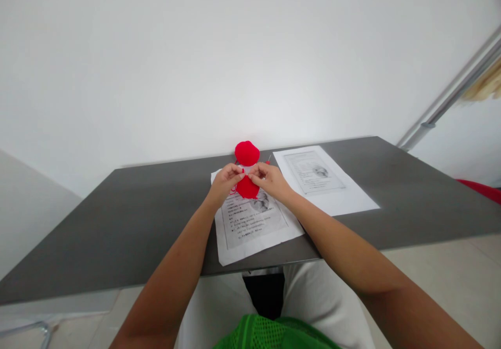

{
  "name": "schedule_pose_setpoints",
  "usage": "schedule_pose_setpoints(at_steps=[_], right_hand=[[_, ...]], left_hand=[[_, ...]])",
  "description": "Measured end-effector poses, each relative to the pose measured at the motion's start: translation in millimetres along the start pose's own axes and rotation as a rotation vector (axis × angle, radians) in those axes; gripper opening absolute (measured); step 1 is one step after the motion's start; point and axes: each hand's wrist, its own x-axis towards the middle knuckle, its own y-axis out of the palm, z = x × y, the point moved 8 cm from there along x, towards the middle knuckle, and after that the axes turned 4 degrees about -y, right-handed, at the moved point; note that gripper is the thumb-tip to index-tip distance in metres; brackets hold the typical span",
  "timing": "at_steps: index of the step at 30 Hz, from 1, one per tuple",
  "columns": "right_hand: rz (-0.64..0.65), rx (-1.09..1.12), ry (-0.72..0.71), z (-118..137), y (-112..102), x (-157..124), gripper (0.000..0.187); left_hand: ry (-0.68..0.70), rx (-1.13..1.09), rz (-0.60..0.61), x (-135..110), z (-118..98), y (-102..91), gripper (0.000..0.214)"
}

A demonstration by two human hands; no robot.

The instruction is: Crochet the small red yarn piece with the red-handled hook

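A red knitted or crocheted piece [247, 188] hangs just below my fingertips, above a printed sheet. My left hand [227, 183] is closed in a pinch at the upper left of this piece, with a bit of red at its fingertips. Thumb and fingers of my right hand [269, 178] pinch the piece's upper right edge. Loose red strands trail beside the left fingers. A ball of red yarn [247, 153] rests right behind my hands. Beyond the right hand lies a thin tool with a red handle [267, 162], partly hidden.
Under my hands is a creased printed sheet [254, 229] reaching toward the front edge of the dark grey table [156, 213]. Another printed sheet [329, 182] lies to its right. A white wall [250, 62] rises behind the table. A metal pole [454, 91] stands at far right.
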Motion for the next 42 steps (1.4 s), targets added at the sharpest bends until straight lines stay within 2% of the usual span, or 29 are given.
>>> schedule_pose_setpoints(at_steps=[6,14,25,33,39,42], right_hand=[[0.001,0.018,-0.028,4,-1,-1,0.007],[0.01,0.013,-0.044,3,3,0,0.002],[0.02,0.075,0.02,-1,4,0,0.003],[0.066,0.087,0.049,-3,10,-3,0.013],[0.009,0.007,0.024,-10,9,-3,0.013],[-0.042,-0.019,0.011,-14,6,-3,0.014]], left_hand=[[0.007,-0.043,-0.007,1,1,-1.2,0.027],[0.033,0.015,-0.02,0,-3,-1.0,0.026],[-0.028,-0.07,-0.018,0,4,-0.8,0.022],[-0.03,-0.003,-0.026,0,4,-0.7,0.025],[-0.036,-0.025,-0.024,2,8,1.2,0.036],[-0.093,0.004,0.009,3,15,4.0,0.037]])
